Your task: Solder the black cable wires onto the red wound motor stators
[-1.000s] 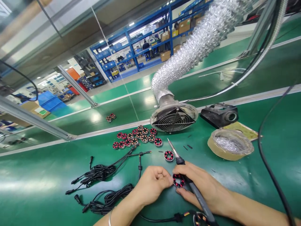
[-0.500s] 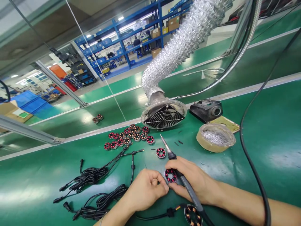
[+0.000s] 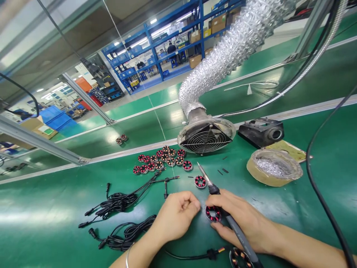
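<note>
My right hand (image 3: 245, 216) is closed around a soldering iron (image 3: 237, 230), whose bare tip points up and away over the bench. Between the thumb and fingers of that same hand is a small motor stator (image 3: 212, 213) with red windings. My left hand (image 3: 178, 214) is pinched just left of this stator, apart from it; whatever its fingertips hold is hidden. Just beyond lies another red-wound stator (image 3: 200, 182). At the near edge, a copper-wound stator (image 3: 240, 258) sits partly under the iron, beside a black cable (image 3: 192, 257) with coloured wire ends.
Several stators (image 3: 158, 165) cluster at the back of the green bench. Coiled black cables (image 3: 118, 201) lie to the left. A fume extractor (image 3: 206, 139) on a foil duct stands behind, with a bowl of solder scraps (image 3: 252, 169) and black iron stand (image 3: 262, 134) on the right.
My left hand has drawn away from the held stator, leftward and slightly farther from me. The camera has turned left, so the bench things appear shifted right. My right hand keeps its grip.
</note>
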### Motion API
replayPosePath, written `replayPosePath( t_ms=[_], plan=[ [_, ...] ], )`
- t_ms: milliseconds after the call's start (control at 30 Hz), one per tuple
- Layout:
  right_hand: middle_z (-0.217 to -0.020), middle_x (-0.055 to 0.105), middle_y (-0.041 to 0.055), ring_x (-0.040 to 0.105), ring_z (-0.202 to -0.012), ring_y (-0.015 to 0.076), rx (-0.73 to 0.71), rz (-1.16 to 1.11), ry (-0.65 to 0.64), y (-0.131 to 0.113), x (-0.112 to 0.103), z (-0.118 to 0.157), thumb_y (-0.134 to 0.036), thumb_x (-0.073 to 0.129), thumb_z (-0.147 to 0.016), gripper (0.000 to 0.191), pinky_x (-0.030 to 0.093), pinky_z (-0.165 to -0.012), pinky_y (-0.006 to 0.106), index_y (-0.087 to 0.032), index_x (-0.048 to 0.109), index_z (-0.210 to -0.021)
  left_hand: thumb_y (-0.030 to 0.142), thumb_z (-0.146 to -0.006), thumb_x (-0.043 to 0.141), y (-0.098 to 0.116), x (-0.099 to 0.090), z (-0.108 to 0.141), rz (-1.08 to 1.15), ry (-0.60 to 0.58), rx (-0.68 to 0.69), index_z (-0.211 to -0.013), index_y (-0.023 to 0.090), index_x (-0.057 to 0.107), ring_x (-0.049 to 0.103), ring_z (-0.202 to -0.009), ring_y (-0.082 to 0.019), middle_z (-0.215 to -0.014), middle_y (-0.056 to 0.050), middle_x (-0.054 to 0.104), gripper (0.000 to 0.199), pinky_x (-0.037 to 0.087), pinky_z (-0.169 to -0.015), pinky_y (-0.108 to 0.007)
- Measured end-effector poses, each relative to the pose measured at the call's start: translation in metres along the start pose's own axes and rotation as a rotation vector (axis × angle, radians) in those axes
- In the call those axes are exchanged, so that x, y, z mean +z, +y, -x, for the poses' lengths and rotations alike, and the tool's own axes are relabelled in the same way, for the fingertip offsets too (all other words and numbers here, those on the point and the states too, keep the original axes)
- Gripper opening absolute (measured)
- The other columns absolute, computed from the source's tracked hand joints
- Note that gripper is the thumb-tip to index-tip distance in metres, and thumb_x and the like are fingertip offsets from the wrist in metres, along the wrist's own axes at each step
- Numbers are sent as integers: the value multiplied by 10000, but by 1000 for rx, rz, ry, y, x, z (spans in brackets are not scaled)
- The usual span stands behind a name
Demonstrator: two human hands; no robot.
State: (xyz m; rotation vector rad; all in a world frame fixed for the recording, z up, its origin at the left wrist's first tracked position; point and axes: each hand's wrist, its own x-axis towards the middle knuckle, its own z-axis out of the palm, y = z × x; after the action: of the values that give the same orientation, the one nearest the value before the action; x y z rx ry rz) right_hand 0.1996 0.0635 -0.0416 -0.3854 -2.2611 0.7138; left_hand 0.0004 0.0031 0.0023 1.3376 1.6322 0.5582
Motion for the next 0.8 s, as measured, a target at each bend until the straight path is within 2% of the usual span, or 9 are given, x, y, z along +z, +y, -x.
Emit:
replayPosePath(
  t_ms=[133, 167, 233, 367, 433, 533, 633, 733, 800],
  plan=[
    [-820, 593, 38, 549, -689, 190, 22, 65, 34, 3, 0, 1, -108, 498, -800, 322, 484, -606, 283, -217, 480, -1103, 409, -928, 418, 3, -36, 6, -631, 292, -155, -837, 201, 557, 479, -575, -188, -578, 18, 491, 266, 241, -578, -274],
    [-824, 593, 41, 546, -689, 192, 25, 80, 40, 4, 0, 1, -109, 494, -799, 324, 485, -605, 288, -215, 477, -1105, 402, -930, 428, 3, -43, 6, -755, 322, -211, -854, 195, 566, 517, -605, -213, -600, -6, 532, 260, 239, -588, -282],
    [-831, 593, 48, 544, -692, 197, 28, 117, 53, 6, -1, 1, -102, 481, -792, 337, 490, -610, 306, -210, 474, -1111, 361, -933, 438, 3, -50, 6, -868, 275, -244, -828, 189, 581, 567, -665, -244, -665, -51, 600, 247, 244, -600, -290],
    [-855, 605, 64, 550, -719, 212, 37, 162, 85, 2, -6, -3, -105, 480, -772, 351, 508, -638, 347, -202, 484, -1109, 313, -913, 481, 8, -32, 8, -696, 29, -36, -807, 211, 586, 543, -621, -201, -628, -4, 585, 181, 268, -586, -272],
    [-878, 617, 66, 574, -746, 210, 59, 100, 125, -5, -7, -5, -127, 512, -765, 347, 520, -654, 339, -203, 488, -1102, 366, -908, 507, 8, -16, 12, -572, -29, 70, -848, 220, 585, 502, -573, -182, -578, 30, 529, 176, 274, -569, -263],
    [-844, 628, 18, 609, -687, 148, 204, -103, 164, -18, -5, -9, -121, 533, -792, 313, 531, -619, 252, -220, 473, -1082, 398, -909, 519, 4, 1, 18, -500, -10, 171, -907, 221, 589, 463, -527, -167, -562, 44, 497, 190, 278, -556, -266],
    [-757, 620, -28, 601, -593, 101, 289, -216, 178, -28, -2, -12, -88, 507, -831, 247, 513, -562, 189, -231, 471, -1030, 399, -923, 513, -1, 6, 19, -454, 14, 232, -898, 228, 602, 476, -529, -162, -588, 30, 537, 194, 303, -563, -269],
    [-765, 631, -13, 616, -621, 110, 172, -175, 237, -33, -1, -14, -78, 511, -834, 214, 518, -578, 195, -227, 497, -986, 419, -984, 382, -2, 6, 16, -323, 62, 323, -867, 229, 614, 558, -678, -179, -746, -28, 616, 322, 378, -649, -270],
    [-787, 648, 1, 636, -652, 120, 63, -161, 264, -34, 0, -14, -70, 510, -853, 204, 533, -610, 208, -229, 507, -981, 501, -988, 319, -2, 7, 13, -190, 8, 377, -830, 213, 608, 580, -787, -199, -821, -61, 619, 438, 415, -715, -279]
  ],
)
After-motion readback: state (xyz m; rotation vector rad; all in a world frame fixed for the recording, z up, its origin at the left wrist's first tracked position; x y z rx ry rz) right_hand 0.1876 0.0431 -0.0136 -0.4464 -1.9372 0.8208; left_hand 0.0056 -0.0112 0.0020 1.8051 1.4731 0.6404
